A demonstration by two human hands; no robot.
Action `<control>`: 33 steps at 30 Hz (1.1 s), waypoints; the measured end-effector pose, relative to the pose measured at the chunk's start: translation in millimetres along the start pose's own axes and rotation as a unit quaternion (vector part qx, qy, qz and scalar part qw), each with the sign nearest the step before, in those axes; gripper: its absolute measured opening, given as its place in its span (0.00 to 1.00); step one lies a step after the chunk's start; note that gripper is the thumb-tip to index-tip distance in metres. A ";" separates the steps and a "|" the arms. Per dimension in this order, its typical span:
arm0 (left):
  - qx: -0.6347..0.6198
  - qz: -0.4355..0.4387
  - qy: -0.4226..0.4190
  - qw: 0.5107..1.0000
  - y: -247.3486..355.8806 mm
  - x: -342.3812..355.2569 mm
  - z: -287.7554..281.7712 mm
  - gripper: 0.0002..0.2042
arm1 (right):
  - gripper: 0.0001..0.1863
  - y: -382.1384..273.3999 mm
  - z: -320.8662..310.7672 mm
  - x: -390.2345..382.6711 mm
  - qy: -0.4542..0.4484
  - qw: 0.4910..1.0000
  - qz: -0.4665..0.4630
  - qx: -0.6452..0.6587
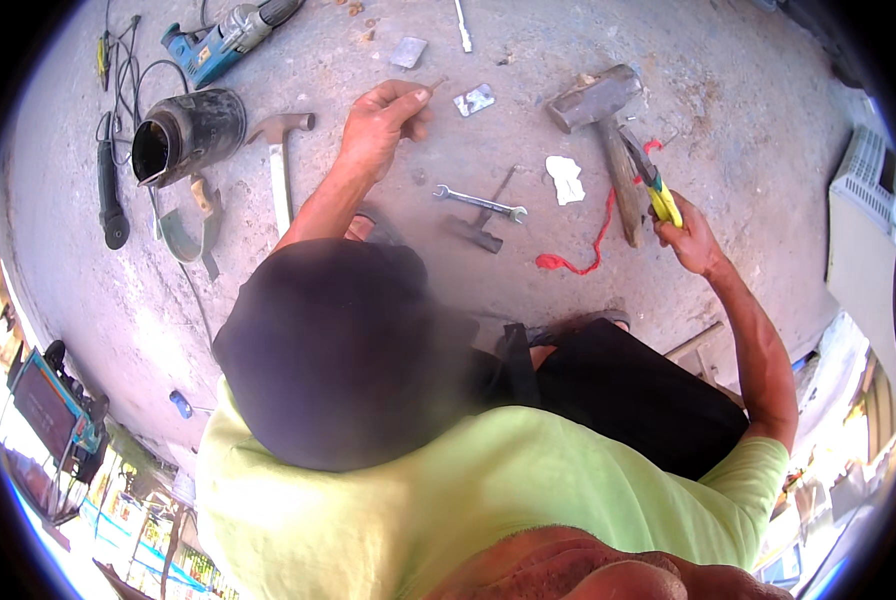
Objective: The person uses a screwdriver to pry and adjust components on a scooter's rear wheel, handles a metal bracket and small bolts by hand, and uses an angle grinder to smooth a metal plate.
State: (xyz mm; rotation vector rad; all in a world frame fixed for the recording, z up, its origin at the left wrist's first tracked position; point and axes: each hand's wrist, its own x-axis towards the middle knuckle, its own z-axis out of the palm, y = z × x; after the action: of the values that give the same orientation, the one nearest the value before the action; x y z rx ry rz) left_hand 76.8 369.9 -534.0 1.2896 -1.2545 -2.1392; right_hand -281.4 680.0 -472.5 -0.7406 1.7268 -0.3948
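Note:
In my right hand [683,232] is a pair of pliers [660,195] with yellow handles, its jaws pointing up and away beside the wooden handle of a sledgehammer [596,98]. My fingers wrap its grips. My left hand [383,125] is pinched closed over the concrete, thumb against the fingers; a thin brownish bit shows at the fingertips, too small to name. Close to that hand lies a small metal plate [474,99]. Between my hands lie an open-ended wrench [480,203], a small dark hammer [473,234], a white scrap [565,180] and a red cord [600,240].
Left of my left arm are a claw hammer [280,170], a dark metal canister [203,130] and a curved metal guard [183,238]. A blue power tool [218,45] with a cable lies far left. A pale vented casing [868,190] stands right. A dark cap [338,360] blocks the lower middle.

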 end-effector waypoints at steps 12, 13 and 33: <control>0.101 0.081 0.054 0.990 29.3 -23.7 25.8 0.10 | 0.29 -152.2 93.7 44.9 -0.065 0.980 -0.124 -0.140; 0.102 0.085 0.052 0.990 29.5 -24.6 24.9 0.10 | 0.32 -154.5 96.5 46.8 -0.059 0.980 -0.139 -0.130; 0.113 0.062 0.017 0.991 19.1 -16.7 3.0 0.14 | 0.31 -150.0 116.5 75.3 -0.011 0.986 -0.137 -0.095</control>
State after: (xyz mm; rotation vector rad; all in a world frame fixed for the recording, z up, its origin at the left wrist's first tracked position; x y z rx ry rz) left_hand 80.3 372.0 -508.7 1.2919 -1.5568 -1.9258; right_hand -140.3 532.2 -469.8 -1.1234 1.6610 -0.4101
